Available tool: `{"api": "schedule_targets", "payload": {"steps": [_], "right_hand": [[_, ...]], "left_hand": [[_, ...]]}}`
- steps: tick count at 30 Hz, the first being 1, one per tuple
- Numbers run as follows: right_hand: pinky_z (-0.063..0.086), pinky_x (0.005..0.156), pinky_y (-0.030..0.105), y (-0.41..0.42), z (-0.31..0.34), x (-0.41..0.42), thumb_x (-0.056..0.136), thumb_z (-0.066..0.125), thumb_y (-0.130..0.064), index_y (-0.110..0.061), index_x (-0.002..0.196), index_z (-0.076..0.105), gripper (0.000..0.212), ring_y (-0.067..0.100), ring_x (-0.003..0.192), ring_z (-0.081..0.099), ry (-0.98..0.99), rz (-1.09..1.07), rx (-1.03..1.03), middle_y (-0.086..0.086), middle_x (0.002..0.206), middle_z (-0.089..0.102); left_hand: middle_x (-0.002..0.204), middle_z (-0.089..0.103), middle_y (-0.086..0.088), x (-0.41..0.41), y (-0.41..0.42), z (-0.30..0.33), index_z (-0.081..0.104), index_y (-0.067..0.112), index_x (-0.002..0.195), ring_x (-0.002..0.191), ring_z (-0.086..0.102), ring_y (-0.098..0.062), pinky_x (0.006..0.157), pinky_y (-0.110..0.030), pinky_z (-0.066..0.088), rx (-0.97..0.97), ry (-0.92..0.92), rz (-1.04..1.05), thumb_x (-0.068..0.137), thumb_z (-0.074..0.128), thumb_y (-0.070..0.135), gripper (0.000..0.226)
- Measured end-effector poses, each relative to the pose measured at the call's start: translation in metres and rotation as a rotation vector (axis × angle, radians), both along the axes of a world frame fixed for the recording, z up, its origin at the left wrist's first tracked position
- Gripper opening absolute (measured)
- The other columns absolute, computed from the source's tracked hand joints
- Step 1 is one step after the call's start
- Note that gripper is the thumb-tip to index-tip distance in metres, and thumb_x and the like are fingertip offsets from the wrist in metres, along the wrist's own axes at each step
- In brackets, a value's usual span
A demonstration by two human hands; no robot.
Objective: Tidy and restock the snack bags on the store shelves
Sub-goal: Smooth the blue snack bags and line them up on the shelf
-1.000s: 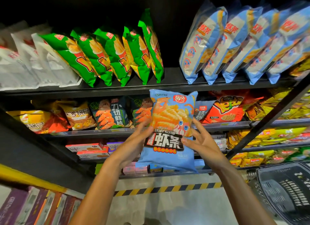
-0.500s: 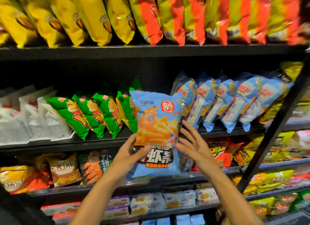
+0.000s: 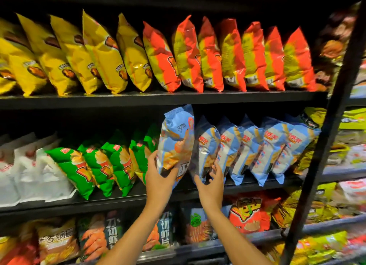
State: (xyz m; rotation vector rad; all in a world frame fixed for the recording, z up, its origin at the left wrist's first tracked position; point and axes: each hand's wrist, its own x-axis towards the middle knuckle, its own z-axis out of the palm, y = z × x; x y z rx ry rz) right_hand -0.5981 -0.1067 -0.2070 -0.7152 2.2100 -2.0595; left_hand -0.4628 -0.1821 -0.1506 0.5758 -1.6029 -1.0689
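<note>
Our left hand (image 3: 158, 177) grips a puffy light-blue plastic snack bag (image 3: 175, 144), our right hand (image 3: 211, 182) pressing open-fingered on the neighbouring row of matching blue bags (image 3: 257, 148), which could topple if nudged.

Left hand (image 3: 158, 177) covers lower corner of held blue bag (image 3: 176, 142); print there unreadable. Right hand (image 3: 211, 183) hides bottom of first shelved blue bag (image 3: 208, 146). Both forearms cut off at bottom edge. White bags (image 3: 23, 165) cut by left edge, print blurred. Packets right of black upright post (image 3: 324, 146) motion-blurred, labels illegible. Bottom-shelf bags (image 3: 111, 233) partly behind forearms and cropped below.
</note>
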Motion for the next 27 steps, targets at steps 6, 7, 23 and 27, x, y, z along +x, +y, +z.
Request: {"api": "schedule_targets", "payload": {"steps": [6, 7, 23, 27], "right_hand": [[0.057, 0.082, 0.039, -0.022, -0.022, -0.001, 0.094, 0.074, -0.027, -0.029, 0.16, 0.022, 0.084, 0.023, 0.14, 0.048, 0.078, -0.104, 0.086, -0.005, 0.165, 0.031], [0.057, 0.08, 0.039, -0.024, -0.024, -0.003, 0.095, 0.074, -0.024, -0.027, 0.16, 0.024, 0.082, 0.023, 0.139, 0.05, 0.085, -0.114, 0.085, -0.005, 0.164, 0.032], [0.045, 0.067, 0.01, -0.027, -0.039, -0.011, 0.092, 0.078, -0.028, -0.043, 0.153, 0.034, 0.076, 0.005, 0.1, 0.062, 0.124, -0.133, -0.033, -0.013, 0.142, 0.053], [0.047, 0.059, 0.008, -0.025, -0.04, -0.012, 0.092, 0.078, -0.026, -0.039, 0.152, 0.037, 0.074, 0.002, 0.098, 0.062, 0.11, -0.126, -0.028, -0.011, 0.141, 0.053]], "left_hand": [[0.137, 0.057, 0.009, -0.042, -0.006, -0.008, 0.04, 0.034, 0.142, 0.125, 0.058, -0.008, 0.1, -0.043, 0.053, -0.075, 0.006, 0.015, 0.085, 0.084, 0.023, 0.072], [0.14, 0.055, 0.009, -0.048, -0.007, -0.011, 0.038, 0.032, 0.145, 0.128, 0.056, -0.007, 0.101, -0.043, 0.053, -0.074, 0.011, 0.011, 0.086, 0.083, 0.021, 0.075], [0.17, -0.016, 0.014, -0.097, -0.039, -0.049, -0.01, 0.025, 0.163, 0.158, -0.011, -0.009, 0.129, -0.04, 0.009, -0.383, -0.273, 0.049, 0.094, 0.069, 0.005, 0.107], [0.169, -0.022, 0.013, -0.102, -0.041, -0.057, -0.017, 0.026, 0.162, 0.157, -0.017, -0.01, 0.127, -0.041, 0.005, -0.43, -0.32, 0.062, 0.094, 0.067, 0.007, 0.11]]}}
